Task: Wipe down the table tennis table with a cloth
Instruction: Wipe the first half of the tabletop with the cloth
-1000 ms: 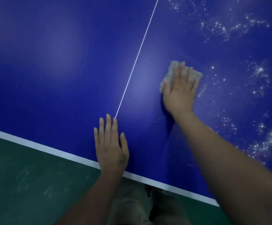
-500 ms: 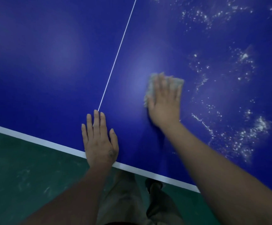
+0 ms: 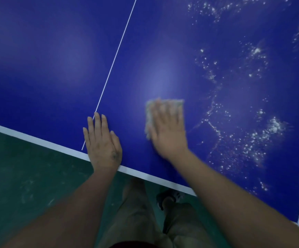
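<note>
While the right hand [image 3: 167, 129] presses flat on a pale cloth [image 3: 164, 111], its fingers spread over the fabric instead of curled around it, the cloth lies pinned against the blue table [image 3: 46, 59], just right of the thin white centre line [image 3: 116, 52] and a little in from the near edge. That flat palm seems chosen to put weight across the whole cloth, so that it drags dirt along without bunching; the hand and cloth look blurred, which suggests a stroke in progress, though its direction cannot be read from this view alone. The left hand [image 3: 102, 142] lies open and empty, palm down, with its heel on the white border stripe [image 3: 29, 138] and its fingertips beside the centre line; it grasps nothing and most likely serves as a brace that steadies the person's lean over the table. To the right of the cloth, white specks and streaks [image 3: 252, 136] are scattered thickly toward the table's corner and far side, while the surface around and left of the cloth looks clean and glossy. Judging by that, the wiping is only partly done, and the speckled right portion is what remains. Below the table edge, the green floor [image 3: 20, 176] and the person's legs show.
</note>
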Demonstrator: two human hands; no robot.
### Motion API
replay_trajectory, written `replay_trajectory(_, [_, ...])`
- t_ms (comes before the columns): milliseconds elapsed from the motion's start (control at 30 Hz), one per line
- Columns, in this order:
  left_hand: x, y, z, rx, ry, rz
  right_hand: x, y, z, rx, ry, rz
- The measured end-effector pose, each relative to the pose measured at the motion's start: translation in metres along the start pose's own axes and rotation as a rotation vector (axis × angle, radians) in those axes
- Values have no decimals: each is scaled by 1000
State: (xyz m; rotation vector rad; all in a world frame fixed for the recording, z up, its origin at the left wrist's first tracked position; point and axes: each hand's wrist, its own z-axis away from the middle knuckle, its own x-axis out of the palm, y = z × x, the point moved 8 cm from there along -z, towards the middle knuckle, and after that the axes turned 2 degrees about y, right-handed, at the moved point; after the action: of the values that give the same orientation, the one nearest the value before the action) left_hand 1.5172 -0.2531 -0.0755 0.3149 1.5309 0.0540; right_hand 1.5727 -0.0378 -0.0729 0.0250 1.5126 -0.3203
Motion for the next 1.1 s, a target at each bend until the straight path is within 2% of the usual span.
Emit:
replay_trajectory(67, [3,21,17,4,-5,36,10,-25,44,-278,-44,7])
replay_trajectory(133, [10,46,37,15,-19,36,4,6,52,-353,-28,20])
replay_trajectory(200, [18,61,50,-23,-17,13,-6,61,37,-212,2,27])
replay_trajectory(267, [25,66,55,-59,-8,-12,-17,117,19,87,7,14])
replay_trajectory(333, [29,65,56,-68,-10,-14,-19,128,16,307,9,-13])
replay_trajectory(367, [29,63,56,-68,-9,-16,-16,115,22,327,15,-15])
replay_trajectory(400, [29,64,56,-65,-4,-19,-11,96,33,284,17,-12])
replay_trajectory(533, [29,65,55,-58,12,-14,14,28,112,-108,-60,-5])
replay_trajectory(633, [28,66,55,-65,8,-14,13,58,134,-290,-114,45])
replay_trajectory(700, [28,66,55,-69,-3,-14,3,108,118,-160,-103,56])
replay_trajectory(767, [29,66,55,-72,-12,-24,-9,159,100,128,-90,23])
replay_trajectory(833, [29,66,55,-72,-14,-31,-12,168,92,319,-76,-6])
replay_trajectory(867, [29,66,55,-70,-16,-36,-10,157,92,339,-66,-13])
replay_trajectory(1033, [28,67,55,-73,-20,-56,16,57,131,57,-37,-46])
replay_trajectory(1100, [28,67,55,-74,-25,-52,19,60,153,-20,-60,-33])
